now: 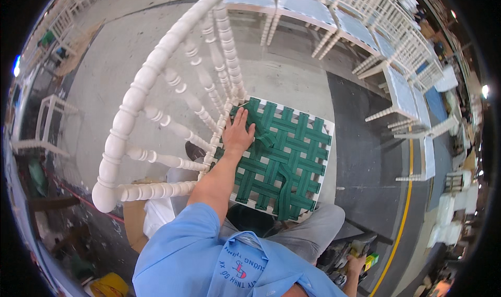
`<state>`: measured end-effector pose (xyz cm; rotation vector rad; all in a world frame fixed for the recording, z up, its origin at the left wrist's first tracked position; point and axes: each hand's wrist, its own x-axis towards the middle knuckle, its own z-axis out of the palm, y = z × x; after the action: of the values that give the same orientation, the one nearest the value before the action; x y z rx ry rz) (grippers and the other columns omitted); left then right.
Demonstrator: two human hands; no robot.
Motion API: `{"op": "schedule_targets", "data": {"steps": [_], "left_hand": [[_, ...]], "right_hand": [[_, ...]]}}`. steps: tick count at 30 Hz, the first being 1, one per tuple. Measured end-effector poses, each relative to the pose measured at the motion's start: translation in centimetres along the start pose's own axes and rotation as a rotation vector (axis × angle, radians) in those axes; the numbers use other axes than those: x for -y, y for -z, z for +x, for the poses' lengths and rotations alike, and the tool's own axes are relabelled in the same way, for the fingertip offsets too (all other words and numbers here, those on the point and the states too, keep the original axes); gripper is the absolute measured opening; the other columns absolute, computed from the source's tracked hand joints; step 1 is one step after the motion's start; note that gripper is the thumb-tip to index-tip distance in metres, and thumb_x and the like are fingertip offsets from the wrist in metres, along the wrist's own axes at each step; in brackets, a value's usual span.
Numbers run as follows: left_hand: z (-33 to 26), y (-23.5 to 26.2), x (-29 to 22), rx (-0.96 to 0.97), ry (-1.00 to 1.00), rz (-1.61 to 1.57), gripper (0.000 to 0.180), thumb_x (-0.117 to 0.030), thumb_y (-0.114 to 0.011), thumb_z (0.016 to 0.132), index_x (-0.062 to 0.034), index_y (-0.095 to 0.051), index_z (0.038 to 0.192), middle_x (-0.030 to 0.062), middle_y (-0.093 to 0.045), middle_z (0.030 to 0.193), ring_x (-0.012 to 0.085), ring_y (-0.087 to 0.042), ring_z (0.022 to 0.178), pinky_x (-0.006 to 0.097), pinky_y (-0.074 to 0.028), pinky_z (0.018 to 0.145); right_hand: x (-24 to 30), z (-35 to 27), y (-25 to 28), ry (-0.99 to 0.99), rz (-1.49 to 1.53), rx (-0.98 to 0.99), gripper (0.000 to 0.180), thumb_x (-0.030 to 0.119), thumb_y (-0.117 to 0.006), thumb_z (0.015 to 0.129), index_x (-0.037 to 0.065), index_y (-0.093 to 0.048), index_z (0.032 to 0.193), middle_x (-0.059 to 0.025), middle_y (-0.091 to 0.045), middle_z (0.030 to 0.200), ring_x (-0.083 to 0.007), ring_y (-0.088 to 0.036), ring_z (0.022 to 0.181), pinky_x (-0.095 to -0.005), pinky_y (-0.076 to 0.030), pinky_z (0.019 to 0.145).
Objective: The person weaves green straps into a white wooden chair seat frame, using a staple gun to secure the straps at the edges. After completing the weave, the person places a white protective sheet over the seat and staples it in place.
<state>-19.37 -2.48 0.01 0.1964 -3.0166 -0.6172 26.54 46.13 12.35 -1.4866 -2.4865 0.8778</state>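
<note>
A white chair frame with turned, ringed spindles (pixel 180 91) stands tilted in front of me, its seat against my legs. Green webbing straps (pixel 292 151) are woven in a lattice across the white seat frame (pixel 330 132), and some loose strap ends lie on top. My left hand (pixel 238 132) presses flat on the webbing beside the chair back, fingers stretched out. Low at the right, beside my knee, my right hand (pixel 356 265) is closed around something among dark tools; what it grips is partly hidden and too small to name. A small green and yellow box (pixel 371 261) is next to it.
Rows of white chairs (pixel 402 96) with pale seats line the far and right sides. A white frame (pixel 47 122) stands at the left. Along the floor at right runs a yellow line (pixel 405 208). A yellow object (pixel 109 285) lies at lower left, near a cardboard piece (pixel 134 224).
</note>
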Motion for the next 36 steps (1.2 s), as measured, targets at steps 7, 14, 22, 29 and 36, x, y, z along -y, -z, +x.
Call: {"op": "schedule_targets", "data": {"steps": [7, 14, 22, 29, 36], "left_hand": [[0.7, -0.8, 0.8, -0.027, 0.031, -0.249, 0.064, -0.043, -0.062, 0.094, -0.0236, -0.048, 0.153, -0.0075, -0.040, 0.163, 0.0406, -0.047, 0.139, 0.047, -0.046, 0.113], [1.1, -0.5, 1.5, -0.030, 0.048, -0.417, 0.062, -0.037, -0.065, 0.092, -0.0197, -0.051, 0.150, -0.0045, -0.043, 0.161, 0.0413, -0.052, 0.134, 0.047, -0.044, 0.114], [1.3, -0.8, 1.6, 0.009, 0.076, -0.471, 0.065, -0.038, -0.065, 0.091, -0.0221, -0.048, 0.152, -0.0060, -0.039, 0.163, 0.0356, -0.065, 0.115, 0.048, -0.056, 0.096], [1.4, -1.1, 2.0, -0.005, 0.054, -0.466, 0.065, -0.037, -0.065, 0.091, -0.0202, -0.049, 0.152, -0.0052, -0.039, 0.163, 0.0353, -0.067, 0.110, 0.047, -0.056, 0.095], [1.4, -1.4, 1.6, -0.034, 0.054, -0.486, 0.057, -0.035, -0.061, 0.094, -0.0185, -0.053, 0.148, -0.0038, -0.042, 0.161, 0.0347, -0.067, 0.111, 0.048, -0.056, 0.094]], "right_hand": [[27.3, 5.9, -5.6, 0.253, 0.377, 0.469, 0.047, 0.009, -0.076, 0.091, 0.003, -0.058, 0.134, -0.0048, -0.066, 0.124, -0.0195, -0.061, 0.115, -0.0355, -0.045, 0.105], [51.0, 2.2, -25.5, 0.487, 0.402, 1.147, 0.040, 0.019, -0.076, 0.093, 0.002, -0.064, 0.127, -0.0073, -0.069, 0.115, -0.0185, -0.066, 0.099, -0.0331, -0.053, 0.087], [56.0, -0.6, -39.1, 0.442, 0.071, 1.201, 0.033, 0.029, -0.077, 0.093, 0.001, -0.066, 0.107, -0.0034, -0.066, 0.086, -0.0122, -0.058, 0.061, -0.0305, -0.049, 0.053], [55.9, -0.7, -41.4, 0.466, 0.049, 1.179, 0.029, 0.028, -0.075, 0.094, 0.002, -0.066, 0.102, -0.0047, -0.066, 0.083, -0.0132, -0.056, 0.054, -0.0305, -0.046, 0.047], [55.4, -0.7, -41.8, 0.498, 0.011, 1.134, 0.027, 0.027, -0.075, 0.094, 0.002, -0.067, 0.096, -0.0044, -0.065, 0.079, -0.0134, -0.056, 0.054, -0.0309, -0.045, 0.047]]}}
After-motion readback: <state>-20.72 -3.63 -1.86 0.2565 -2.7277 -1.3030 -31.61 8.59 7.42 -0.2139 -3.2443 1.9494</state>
